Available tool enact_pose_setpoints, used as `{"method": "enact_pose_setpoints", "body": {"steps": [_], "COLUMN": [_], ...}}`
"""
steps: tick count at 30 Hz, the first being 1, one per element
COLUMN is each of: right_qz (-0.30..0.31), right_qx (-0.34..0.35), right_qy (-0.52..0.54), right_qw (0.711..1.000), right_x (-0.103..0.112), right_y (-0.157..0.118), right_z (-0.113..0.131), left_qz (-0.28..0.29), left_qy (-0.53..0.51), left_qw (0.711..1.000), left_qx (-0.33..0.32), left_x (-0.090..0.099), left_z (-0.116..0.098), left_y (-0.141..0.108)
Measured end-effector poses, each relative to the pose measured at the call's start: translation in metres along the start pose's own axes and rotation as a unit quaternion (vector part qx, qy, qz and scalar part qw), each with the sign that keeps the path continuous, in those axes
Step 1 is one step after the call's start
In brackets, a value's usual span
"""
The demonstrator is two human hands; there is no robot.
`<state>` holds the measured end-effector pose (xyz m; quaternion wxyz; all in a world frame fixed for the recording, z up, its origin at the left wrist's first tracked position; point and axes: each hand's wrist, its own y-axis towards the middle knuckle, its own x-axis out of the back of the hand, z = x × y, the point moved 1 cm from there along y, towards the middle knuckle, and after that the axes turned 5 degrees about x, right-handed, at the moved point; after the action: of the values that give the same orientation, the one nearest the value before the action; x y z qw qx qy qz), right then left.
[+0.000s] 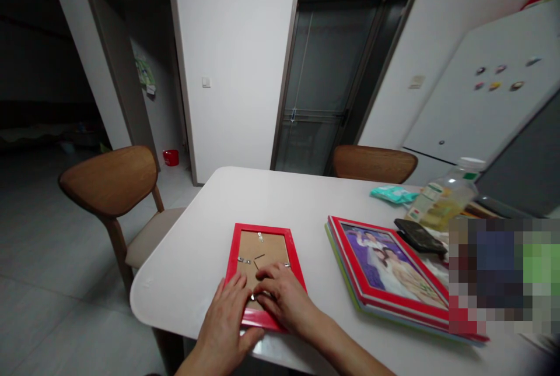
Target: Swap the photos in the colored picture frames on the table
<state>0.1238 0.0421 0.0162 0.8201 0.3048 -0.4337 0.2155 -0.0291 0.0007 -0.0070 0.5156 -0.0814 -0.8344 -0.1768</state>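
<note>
A red picture frame point(298, 259) lies face down on the white table point(184, 283), its brown backing board point(247, 245) upward. Small metal clips sit at the board's edges, and a thin dark stand piece rises near its middle. My left hand point(224, 309) holds the frame's near left corner, fingers over the left border and thumb along the near edge. Bent over the lower part of the board, my right hand point(282, 294) has its fingertips closed at the near metal clip point(252, 297). That clip is partly hidden by the fingers.
To the right lies a stack of frames point(394, 265), the top one red with a photo of people. Behind it are a black phone-like object point(420, 236), a plastic bottle point(446, 195) and a teal packet point(394, 194). Wooden chairs point(111, 181) stand at the left and far sides.
</note>
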Motion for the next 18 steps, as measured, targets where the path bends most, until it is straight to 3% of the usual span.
{"method": "enact_pose_setpoints", "body": {"steps": [5, 8, 13, 18], "right_qz": [-0.073, -0.059, -0.054, -0.063], "right_qx": [-0.113, -0.163, -0.182, -0.163], "right_qy": [-0.03, -0.095, -0.131, -0.136], "right_qw": [0.99, 0.98, 0.973, 0.975], "right_x": [0.014, 0.019, 0.02, 0.016], "right_y": [-0.002, 0.0, 0.007, 0.015], "right_z": [-0.026, -0.045, -0.055, -0.046], "left_qz": [-0.006, -0.006, -0.004, 0.003], "left_qy": [-0.023, -0.036, -0.053, -0.062], "left_qw": [1.0, 0.999, 0.998, 0.997], "left_qx": [0.012, 0.018, 0.024, 0.038], "left_x": [0.003, 0.006, 0.01, 0.011], "left_z": [0.001, -0.001, -0.003, -0.004], "left_y": [-0.002, -0.001, 0.001, 0.001]}}
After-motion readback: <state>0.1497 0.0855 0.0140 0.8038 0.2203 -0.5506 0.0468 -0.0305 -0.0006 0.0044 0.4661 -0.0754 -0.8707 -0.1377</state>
